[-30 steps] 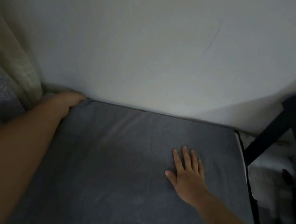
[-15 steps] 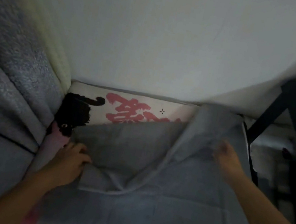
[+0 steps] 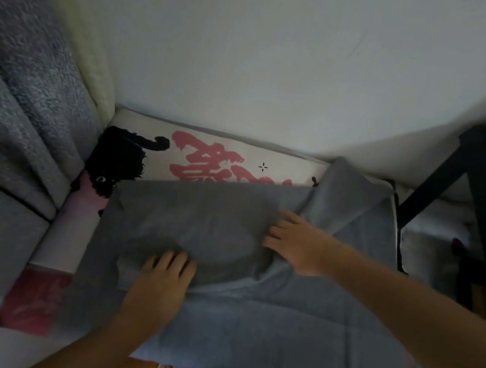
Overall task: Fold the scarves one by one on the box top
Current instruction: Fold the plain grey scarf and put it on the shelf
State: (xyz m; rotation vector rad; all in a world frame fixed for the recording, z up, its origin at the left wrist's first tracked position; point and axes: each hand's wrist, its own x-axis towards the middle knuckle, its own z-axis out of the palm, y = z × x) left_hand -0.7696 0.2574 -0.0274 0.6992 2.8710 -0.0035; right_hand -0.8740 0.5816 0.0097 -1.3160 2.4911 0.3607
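On the box (image 3: 220, 161) lies the grey scarf (image 3: 244, 327). Left hand (image 3: 164, 279) presses flat, fingers straight, on its folded flap; right hand (image 3: 296, 240) grips the flap's right edge. Square edges, smooth outward.

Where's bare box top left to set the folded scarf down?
Bare box top shows only in a far strip along the wall, between the cat print and the scarf's folded edge, plus a narrow left margin. Everywhere else is crowded: scarf, left hand, right hand.
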